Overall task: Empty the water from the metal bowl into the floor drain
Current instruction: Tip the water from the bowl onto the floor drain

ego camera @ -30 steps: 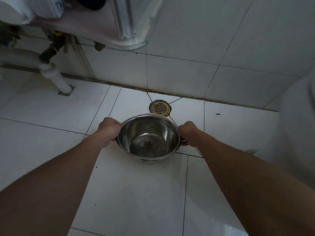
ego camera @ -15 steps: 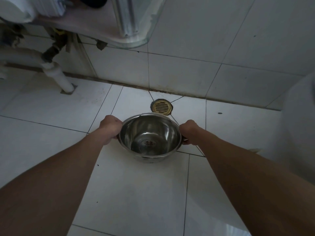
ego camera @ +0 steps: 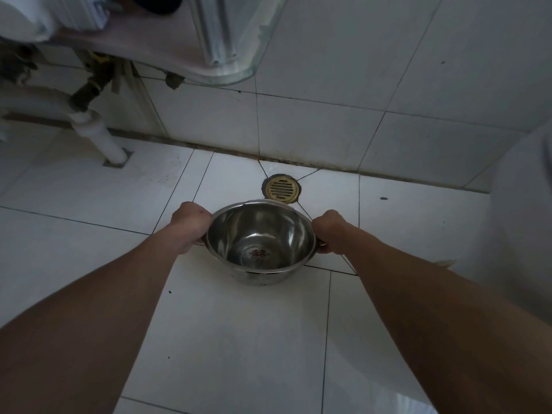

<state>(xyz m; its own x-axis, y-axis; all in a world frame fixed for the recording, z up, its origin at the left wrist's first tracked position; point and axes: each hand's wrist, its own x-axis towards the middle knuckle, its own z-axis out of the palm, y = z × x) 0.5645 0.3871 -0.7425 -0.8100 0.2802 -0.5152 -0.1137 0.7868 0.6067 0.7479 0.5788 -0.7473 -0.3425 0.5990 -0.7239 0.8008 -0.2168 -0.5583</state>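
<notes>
A shiny metal bowl (ego camera: 263, 234) hangs level over the white floor tiles, held by both rims. My left hand (ego camera: 191, 224) grips its left edge and my right hand (ego camera: 330, 231) grips its right edge. A small reddish mark shows at the bottom of the bowl; water in it is hard to make out. The round brass floor drain (ego camera: 280, 188) lies in the tiles just beyond the bowl's far rim, close to the wall.
A white drain pipe (ego camera: 98, 138) runs into the floor at the left under a glass-edged shelf (ego camera: 239, 55). A tiled wall (ego camera: 358, 85) stands right behind the drain. A large white rounded object (ego camera: 525, 219) fills the right side.
The bowl and both hands have shifted slightly forward, toward the drain, and the bowl's outer wall shows more at its near side. The grip is unchanged.
</notes>
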